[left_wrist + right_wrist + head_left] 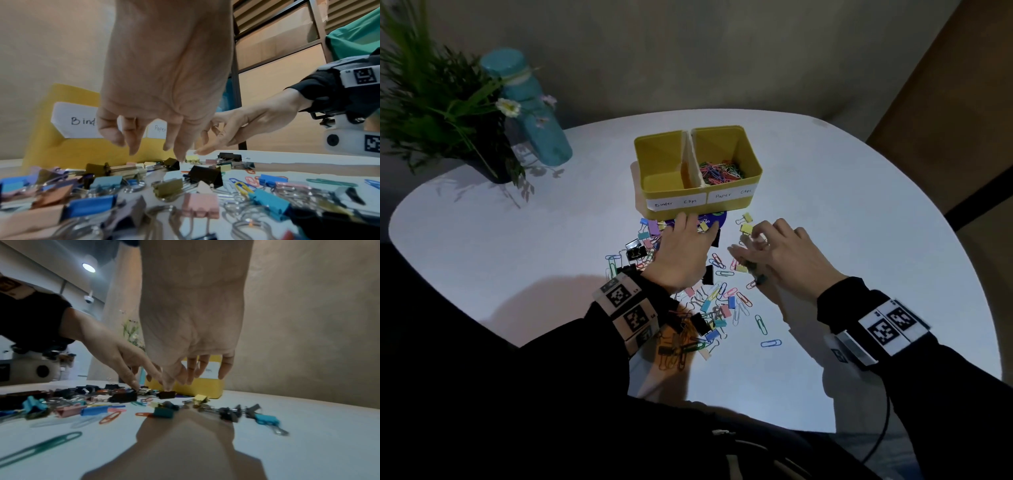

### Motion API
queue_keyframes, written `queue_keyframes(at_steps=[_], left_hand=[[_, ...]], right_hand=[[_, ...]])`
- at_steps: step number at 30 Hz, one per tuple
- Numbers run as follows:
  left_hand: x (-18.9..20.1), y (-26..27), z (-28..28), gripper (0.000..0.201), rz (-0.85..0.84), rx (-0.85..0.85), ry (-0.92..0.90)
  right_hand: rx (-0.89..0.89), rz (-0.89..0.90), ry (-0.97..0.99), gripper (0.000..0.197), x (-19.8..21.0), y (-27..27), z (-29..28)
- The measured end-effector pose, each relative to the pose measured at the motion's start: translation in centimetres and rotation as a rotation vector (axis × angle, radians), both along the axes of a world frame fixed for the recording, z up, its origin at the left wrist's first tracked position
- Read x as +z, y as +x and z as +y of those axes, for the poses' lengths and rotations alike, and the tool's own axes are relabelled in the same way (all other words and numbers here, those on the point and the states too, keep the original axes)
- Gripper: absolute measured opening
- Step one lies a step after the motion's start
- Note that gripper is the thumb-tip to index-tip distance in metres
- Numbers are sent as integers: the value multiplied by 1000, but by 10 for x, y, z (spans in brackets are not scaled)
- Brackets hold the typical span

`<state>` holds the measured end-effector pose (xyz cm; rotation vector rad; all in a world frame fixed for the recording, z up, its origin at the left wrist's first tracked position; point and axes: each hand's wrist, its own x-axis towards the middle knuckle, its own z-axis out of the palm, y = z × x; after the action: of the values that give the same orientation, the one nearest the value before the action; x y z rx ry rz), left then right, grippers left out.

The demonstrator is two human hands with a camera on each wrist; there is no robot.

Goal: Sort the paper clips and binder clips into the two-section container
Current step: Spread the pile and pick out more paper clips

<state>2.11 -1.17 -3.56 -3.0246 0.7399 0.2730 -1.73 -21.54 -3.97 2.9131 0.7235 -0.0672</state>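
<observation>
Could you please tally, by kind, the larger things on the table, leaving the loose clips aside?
yellow container: 1
paper labels: 2
teal bottle: 1
potted plant: 1
purple disc: 1
Total: 6

White round table — bearing a potted green plant at ten o'clock; teal bottle just beside it; brown door at two o'clock.

White table carries yellow container, scattered clips, plant, bottle.
</observation>
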Motion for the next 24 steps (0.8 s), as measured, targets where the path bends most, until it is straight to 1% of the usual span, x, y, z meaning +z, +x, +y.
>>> queue_keyframes(at_steps=[1,2,4,5,8,11,13,15,17,19,21,24], left_hand=[[2,0,-1,50,-36,2,-74],[5,1,-3,39,-38,6,-149],[8,2,-6,21,52,16,-241],[9,3,-9,20,97,17,-248],[12,5,-19,33,154,10,-184],[18,2,-28,47,176,-7,-120],[18,-1,-33,48,173,-14,-100],[15,-4,-37,43,167,-18,-116],[12,-6,-39,40,170,-30,-140],[10,-7,-39,44,189,-31,-165],[9,-6,-39,50,214,-21,-184],[10,-6,-41,47,234,-7,-199]], right_hand=[[-14,-6,19,52,-1,-2,-4],[-26,4,28,48,-3,-3,-6],[-66,37,18,44,-6,-5,-10],[-89,39,18,44,-6,-5,-12],[-163,7,80,45,1,-4,-19],[-167,-11,98,42,4,-10,-21],[-159,6,118,44,4,-18,-20],[-130,19,140,54,0,-29,-20],[-106,17,131,56,-5,-41,-21],[-161,21,166,57,-6,-49,-26],[-252,5,215,52,-4,-46,-36],[-341,-25,205,45,-5,-35,-49]])
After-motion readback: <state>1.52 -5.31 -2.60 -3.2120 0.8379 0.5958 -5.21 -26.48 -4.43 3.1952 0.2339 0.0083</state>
